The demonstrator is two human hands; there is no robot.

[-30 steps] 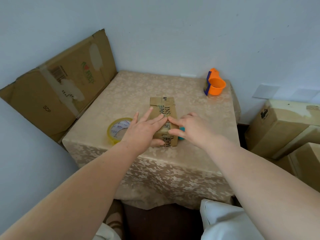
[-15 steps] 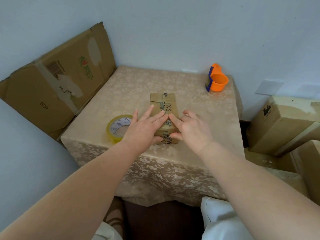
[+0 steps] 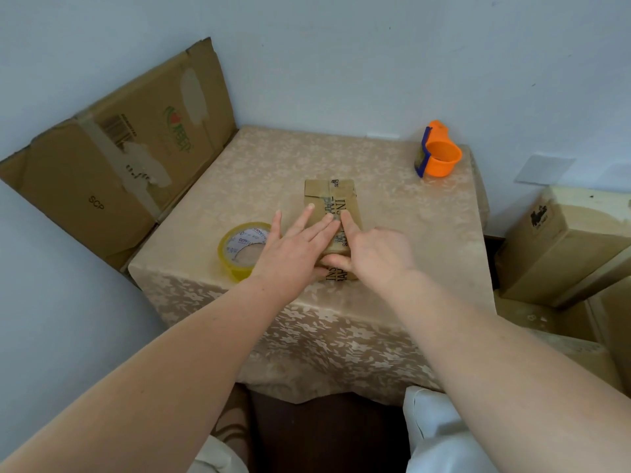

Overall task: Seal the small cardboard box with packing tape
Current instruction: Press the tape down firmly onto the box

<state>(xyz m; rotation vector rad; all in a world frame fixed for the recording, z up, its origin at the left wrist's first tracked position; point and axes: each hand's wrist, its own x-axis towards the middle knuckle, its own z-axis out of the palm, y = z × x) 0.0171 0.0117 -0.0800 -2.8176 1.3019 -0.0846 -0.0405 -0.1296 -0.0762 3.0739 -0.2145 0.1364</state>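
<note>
A small brown cardboard box (image 3: pixel 336 196) with black print lies near the front of the table, a strip of clear tape running along its top. My left hand (image 3: pixel 293 249) lies flat on the box's left half, fingers spread. My right hand (image 3: pixel 374 254) rests on its right half, index finger stretched along the tape seam and thumb at the near edge. Neither hand holds anything. A yellowish roll of packing tape (image 3: pixel 240 249) lies flat on the table just left of my left hand.
The table (image 3: pixel 273 165) carries a beige flowered cloth. An orange and blue tape dispenser (image 3: pixel 437 155) stands at its back right corner. A flattened carton (image 3: pixel 116 151) leans on the left wall. Stacked cardboard boxes (image 3: pixel 566 247) stand at the right.
My right hand has slid from the box's right side onto its top, and the index finger now points along the tape. The left hand stays pressed flat. A small teal thing beside the box is hidden.
</note>
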